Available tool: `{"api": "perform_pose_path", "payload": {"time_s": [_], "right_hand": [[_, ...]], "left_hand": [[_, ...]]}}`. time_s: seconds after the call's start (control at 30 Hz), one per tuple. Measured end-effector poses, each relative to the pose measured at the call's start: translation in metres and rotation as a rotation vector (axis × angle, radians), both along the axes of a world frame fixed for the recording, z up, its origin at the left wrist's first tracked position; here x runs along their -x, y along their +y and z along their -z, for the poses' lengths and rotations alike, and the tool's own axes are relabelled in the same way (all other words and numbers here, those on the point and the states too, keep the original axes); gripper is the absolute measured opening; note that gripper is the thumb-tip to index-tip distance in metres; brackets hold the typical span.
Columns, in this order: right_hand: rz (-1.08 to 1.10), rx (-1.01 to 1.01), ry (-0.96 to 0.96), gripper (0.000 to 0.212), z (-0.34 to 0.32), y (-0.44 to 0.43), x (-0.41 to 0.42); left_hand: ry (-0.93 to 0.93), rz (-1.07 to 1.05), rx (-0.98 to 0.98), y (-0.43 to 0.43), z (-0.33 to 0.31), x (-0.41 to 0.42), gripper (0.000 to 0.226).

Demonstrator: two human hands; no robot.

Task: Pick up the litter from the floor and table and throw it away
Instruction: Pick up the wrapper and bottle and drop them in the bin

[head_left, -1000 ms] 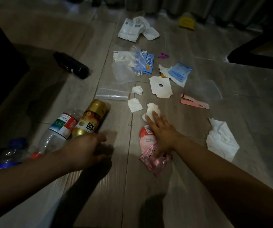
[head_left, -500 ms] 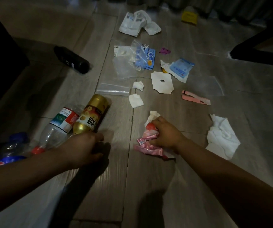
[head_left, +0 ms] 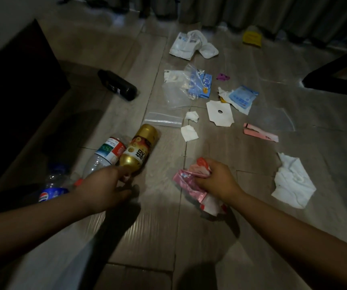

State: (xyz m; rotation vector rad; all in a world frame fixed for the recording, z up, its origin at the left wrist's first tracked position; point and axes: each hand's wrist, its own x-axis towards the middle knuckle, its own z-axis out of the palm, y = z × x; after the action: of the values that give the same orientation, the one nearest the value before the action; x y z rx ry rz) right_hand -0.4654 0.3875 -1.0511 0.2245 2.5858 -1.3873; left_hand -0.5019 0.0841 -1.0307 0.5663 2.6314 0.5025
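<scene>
My right hand (head_left: 216,181) grips a bunch of pink and red wrappers (head_left: 191,185) just above the wooden floor; the white tissue it gathered is hidden in the fist. My left hand (head_left: 105,189) reaches to the neck of a gold bottle (head_left: 139,149) lying on the floor, and its fingertips touch the cap end. A clear bottle with a red and green label (head_left: 105,153) lies against the gold one. A blue-labelled bottle (head_left: 51,187) lies further left. Small white tissues (head_left: 189,132) lie ahead, and a larger white tissue (head_left: 291,183) lies to the right.
More litter is spread ahead: a clear zip bag (head_left: 164,120), a white card with a hole (head_left: 219,113), blue packets (head_left: 242,97), a pink strip (head_left: 260,133), a white plastic bag (head_left: 191,45), a black bottle (head_left: 117,84). Dark furniture (head_left: 18,97) stands left, another piece (head_left: 335,78) at right.
My right hand closed on the tissue and pink wrappers and lifted them toward me. My left hand moved forward to the gold bottle's neck.
</scene>
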Motion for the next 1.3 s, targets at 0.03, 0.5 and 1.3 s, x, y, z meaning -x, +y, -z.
{"api": "perform_pose_path", "payload": {"time_s": [0.03, 0.5, 1.3], "right_hand": [[0.001, 0.01, 0.009, 0.023, -0.003, -0.004, 0.0], [0.12, 0.096, 0.066, 0.015, -0.015, -0.008, 0.006], [0.489, 0.293, 0.031, 0.015, -0.148, 0.01, 0.054]], "left_hand": [[0.025, -0.035, -0.017, -0.001, -0.002, 0.003, 0.042], [-0.001, -0.254, 0.033, 0.045, 0.02, 0.077, 0.057], [-0.139, -0.543, -0.319, 0.079, -0.123, 0.093, 0.054]]}}
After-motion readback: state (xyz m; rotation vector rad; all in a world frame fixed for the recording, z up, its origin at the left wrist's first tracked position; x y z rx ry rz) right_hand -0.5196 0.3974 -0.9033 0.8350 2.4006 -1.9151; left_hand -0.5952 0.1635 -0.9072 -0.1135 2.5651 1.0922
